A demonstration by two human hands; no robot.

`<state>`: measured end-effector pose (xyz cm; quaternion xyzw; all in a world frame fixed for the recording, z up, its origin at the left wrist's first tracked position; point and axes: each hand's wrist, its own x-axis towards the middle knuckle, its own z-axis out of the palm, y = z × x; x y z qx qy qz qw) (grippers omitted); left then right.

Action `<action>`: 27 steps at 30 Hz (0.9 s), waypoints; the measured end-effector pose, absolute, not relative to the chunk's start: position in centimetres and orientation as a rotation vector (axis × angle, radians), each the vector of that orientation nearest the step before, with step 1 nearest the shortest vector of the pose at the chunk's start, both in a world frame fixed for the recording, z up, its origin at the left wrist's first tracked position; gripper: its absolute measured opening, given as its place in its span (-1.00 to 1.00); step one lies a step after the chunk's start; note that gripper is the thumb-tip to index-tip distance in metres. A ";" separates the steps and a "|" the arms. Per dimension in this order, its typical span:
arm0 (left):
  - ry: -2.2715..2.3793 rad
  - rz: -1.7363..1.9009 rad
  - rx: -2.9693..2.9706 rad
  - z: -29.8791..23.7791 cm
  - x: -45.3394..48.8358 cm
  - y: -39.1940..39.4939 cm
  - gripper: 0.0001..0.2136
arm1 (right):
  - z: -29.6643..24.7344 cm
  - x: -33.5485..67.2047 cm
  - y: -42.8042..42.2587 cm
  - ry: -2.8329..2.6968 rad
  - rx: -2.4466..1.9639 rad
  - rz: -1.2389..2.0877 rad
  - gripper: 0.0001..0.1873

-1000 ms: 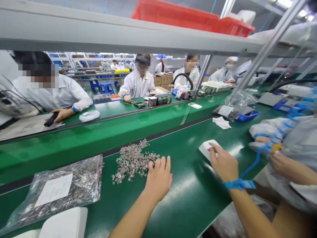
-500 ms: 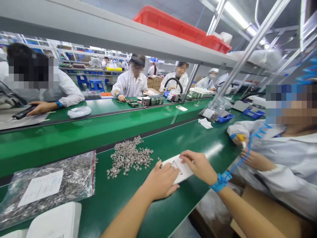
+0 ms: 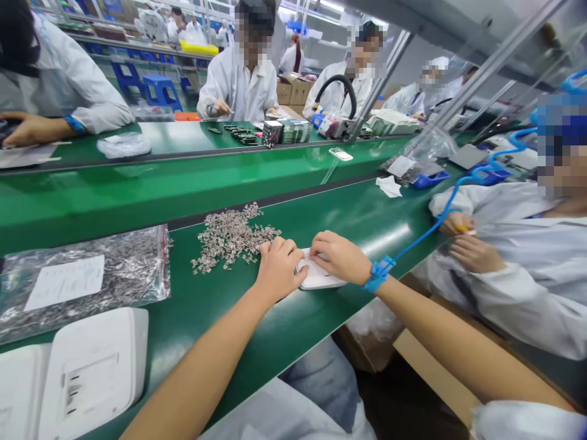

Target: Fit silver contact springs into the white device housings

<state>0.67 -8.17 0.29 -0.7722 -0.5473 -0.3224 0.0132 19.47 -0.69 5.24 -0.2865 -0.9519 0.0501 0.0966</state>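
A white plastic housing (image 3: 316,278) lies on the green bench between my hands. My left hand (image 3: 279,269) is curled at its left end, the thumb against the near edge and the fingers bent beside the pile of small metal clips (image 3: 232,235). Over the housing's upper face, my right hand (image 3: 342,256) has its fingers bent down and pressed together; the fingertips are partly hidden, and any small part in them cannot be made out. A blue wrist strap (image 3: 380,273) with a coiled cord is on my right wrist.
On the left lie a clear bag of metal clips (image 3: 132,263) and more white housings (image 3: 98,366). A co-worker's hands (image 3: 472,244) hold a small yellow item at right. The blue cord (image 3: 426,232) crosses the bench there. Blue trays (image 3: 431,178) stand farther back.
My view has tilted downward, so the bench sits higher in the picture. The housing has turned, and my left hand has drawn back from its top to its left end.
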 end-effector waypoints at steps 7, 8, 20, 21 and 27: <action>-1.688 -0.962 -2.523 0.3 0.9 -8.2 -0.84 | 6.0 19.4 -0.7 -2.902 -0.931 0.166 -0.87; -1.677 -0.949 -2.533 0.3 0.9 -8.3 -0.82 | 6.2 19.2 -0.7 -2.915 -0.952 0.161 -0.88; -1.459 -0.843 -2.567 0.2 0.9 -8.7 -0.69 | 6.2 20.3 0.1 -2.866 -0.854 0.278 -0.92; -1.441 -0.837 -2.567 0.1 0.9 -8.7 -0.69 | 5.9 21.2 -0.5 -2.829 -0.775 0.231 -0.86; -1.409 -0.797 -2.534 0.2 1.0 -8.8 -0.70 | 4.5 23.4 -3.2 -2.764 -0.702 -0.022 -0.70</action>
